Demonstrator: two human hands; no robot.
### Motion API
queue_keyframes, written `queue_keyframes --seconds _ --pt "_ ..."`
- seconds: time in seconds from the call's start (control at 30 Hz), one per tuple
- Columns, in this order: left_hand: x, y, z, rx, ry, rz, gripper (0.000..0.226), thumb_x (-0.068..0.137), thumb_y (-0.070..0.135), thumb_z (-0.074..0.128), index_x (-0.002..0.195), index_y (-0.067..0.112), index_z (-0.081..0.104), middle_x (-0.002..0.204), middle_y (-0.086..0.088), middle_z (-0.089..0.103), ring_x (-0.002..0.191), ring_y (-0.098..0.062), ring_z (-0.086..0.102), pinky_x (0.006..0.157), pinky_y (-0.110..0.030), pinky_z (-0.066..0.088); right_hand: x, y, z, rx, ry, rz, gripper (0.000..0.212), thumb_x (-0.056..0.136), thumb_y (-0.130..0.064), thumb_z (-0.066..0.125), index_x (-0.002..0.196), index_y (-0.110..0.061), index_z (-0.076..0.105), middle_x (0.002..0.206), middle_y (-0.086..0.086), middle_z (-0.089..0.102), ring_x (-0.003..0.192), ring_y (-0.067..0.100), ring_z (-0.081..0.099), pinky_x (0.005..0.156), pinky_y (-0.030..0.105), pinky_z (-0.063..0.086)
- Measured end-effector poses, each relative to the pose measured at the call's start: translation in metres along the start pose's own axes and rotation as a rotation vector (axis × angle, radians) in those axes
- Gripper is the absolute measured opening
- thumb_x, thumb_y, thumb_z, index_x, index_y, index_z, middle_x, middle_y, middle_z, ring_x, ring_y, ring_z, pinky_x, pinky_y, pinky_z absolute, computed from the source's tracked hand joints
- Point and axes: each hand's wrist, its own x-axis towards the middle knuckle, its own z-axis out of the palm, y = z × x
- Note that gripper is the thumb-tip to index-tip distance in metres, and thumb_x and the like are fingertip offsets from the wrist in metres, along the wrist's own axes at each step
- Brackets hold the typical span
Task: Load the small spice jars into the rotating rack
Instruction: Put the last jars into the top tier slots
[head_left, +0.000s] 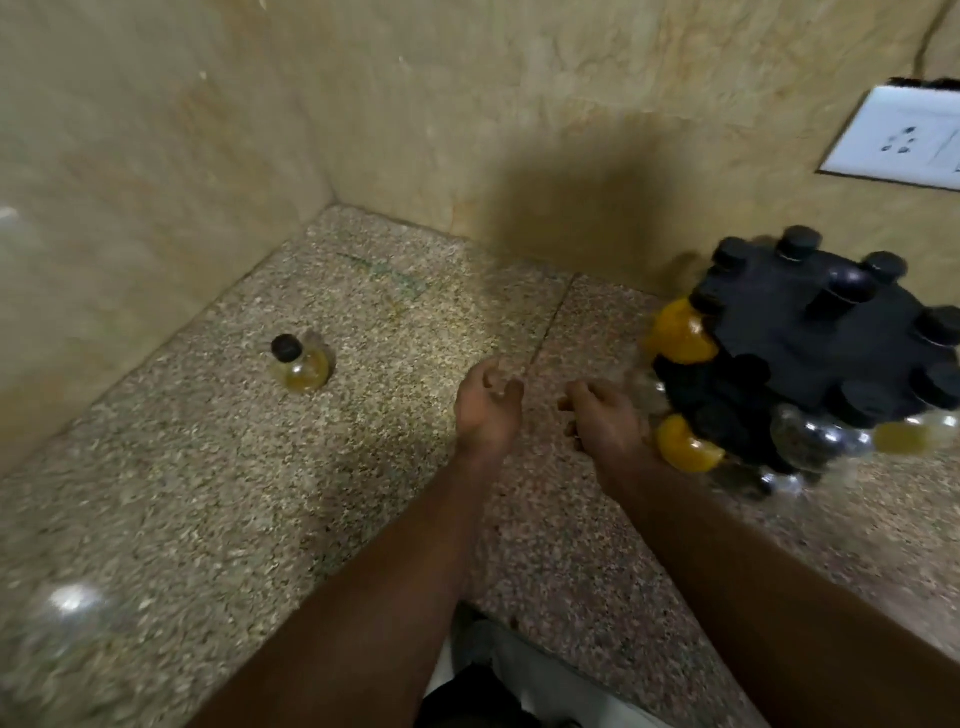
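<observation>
My left hand (488, 405) and my right hand (605, 423) both hold nothing, the fingers loosely bent, over the counter (571, 545) just left of the rotating rack (810, 343). I think this is because the rack looks nearly full and I must fetch the next jar. This spice jar (301, 364) stands upright well left of the rack, near the wall corner, with nothing in the way. Above the rack is a wall socket (898, 137), and far left of it lies a blurred clear thing (67, 608), maybe another jar.
</observation>
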Motion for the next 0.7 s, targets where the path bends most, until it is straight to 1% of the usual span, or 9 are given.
queue_keyframes --seconds 0.07,0.13,0.2,0.27,0.37,0.43,0.53,0.63,0.7 --pt "0.014 -0.013 -0.021 -0.089 0.052 -0.042 0.036 0.093 0.014 0.066 0.128 0.01 0.059 0.107 -0.003 0.066 0.085 -0.004 0.065 0.074 -0.015 0.051 0.012 0.001 0.028 -0.082 -0.039 -0.056 0.014 0.096 -0.028 0.057 0.097 -0.018 0.067 0.089 0.005 0.07 0.069 0.019 0.06 0.058 0.032 0.045" --pt "0.026 -0.029 -0.045 -0.086 0.127 -0.062 0.028 0.092 0.016 0.065 0.12 0.018 0.061 0.107 -0.003 0.068 0.092 -0.014 0.066 0.084 -0.027 0.055 0.023 0.002 0.062 -0.137 -0.081 -0.103 0.017 0.092 -0.029 0.06 0.102 -0.019 0.068 0.083 0.003 0.068 0.071 0.021 0.062 0.062 0.035 0.05" --pt "0.035 -0.045 -0.069 -0.107 0.187 -0.096 0.029 0.094 0.019 0.064 0.123 0.019 0.062 0.107 -0.001 0.069 0.096 -0.019 0.067 0.084 -0.029 0.054 0.031 0.003 0.094 -0.231 -0.139 -0.139 0.025 0.091 -0.03 0.061 0.112 -0.018 0.067 0.082 0.001 0.067 0.071 0.019 0.062 0.064 0.032 0.05" --pt "0.044 -0.057 -0.092 -0.121 0.296 -0.133 0.028 0.095 0.024 0.061 0.123 0.02 0.064 0.105 0.006 0.068 0.098 -0.015 0.066 0.084 -0.028 0.052 0.036 0.001 0.124 -0.327 -0.212 -0.166 0.026 0.094 -0.029 0.059 0.119 -0.021 0.064 0.09 0.0 0.067 0.075 0.015 0.062 0.065 0.028 0.049" --pt "0.052 -0.07 -0.126 -0.086 0.469 -0.212 0.018 0.094 0.022 0.061 0.112 0.021 0.064 0.093 0.011 0.064 0.086 -0.007 0.061 0.08 -0.028 0.047 0.04 0.001 0.166 -0.489 -0.287 -0.238 0.035 0.091 -0.032 0.062 0.125 -0.024 0.062 0.108 0.0 0.066 0.097 0.019 0.065 0.084 0.035 0.054" --pt "0.06 -0.081 -0.147 -0.064 0.548 -0.278 0.038 0.088 0.027 0.069 0.122 0.016 0.059 0.109 -0.001 0.068 0.1 -0.018 0.064 0.09 -0.035 0.051 0.044 0.002 0.195 -0.616 -0.339 -0.308 0.042 0.088 -0.035 0.064 0.128 -0.025 0.06 0.12 0.003 0.065 0.11 0.023 0.063 0.096 0.038 0.052" --pt "0.067 -0.092 -0.166 0.014 0.584 -0.307 0.069 0.083 0.039 0.074 0.141 0.014 0.046 0.133 -0.011 0.06 0.123 -0.027 0.058 0.104 -0.044 0.048 0.047 0.005 0.222 -0.835 -0.401 -0.391 0.055 0.088 -0.043 0.063 0.139 -0.026 0.052 0.141 0.008 0.054 0.128 0.029 0.051 0.106 0.044 0.045" --pt "0.082 -0.097 -0.183 0.113 0.604 -0.234 0.084 0.081 0.047 0.075 0.149 0.018 0.035 0.144 -0.01 0.049 0.132 -0.027 0.05 0.106 -0.045 0.046 0.055 0.011 0.244 -1.096 -0.464 -0.396 0.075 0.089 -0.059 0.057 0.153 -0.029 0.031 0.16 0.01 0.031 0.146 0.034 0.03 0.114 0.055 0.034" --pt "0.09 -0.093 -0.19 0.153 0.605 -0.151 0.086 0.08 0.044 0.077 0.15 0.017 0.034 0.145 -0.008 0.048 0.133 -0.024 0.046 0.108 -0.039 0.042 0.057 0.016 0.248 -1.285 -0.509 -0.376 0.089 0.086 -0.07 0.051 0.158 -0.031 0.016 0.168 0.009 0.01 0.153 0.035 0.01 0.117 0.06 0.02"
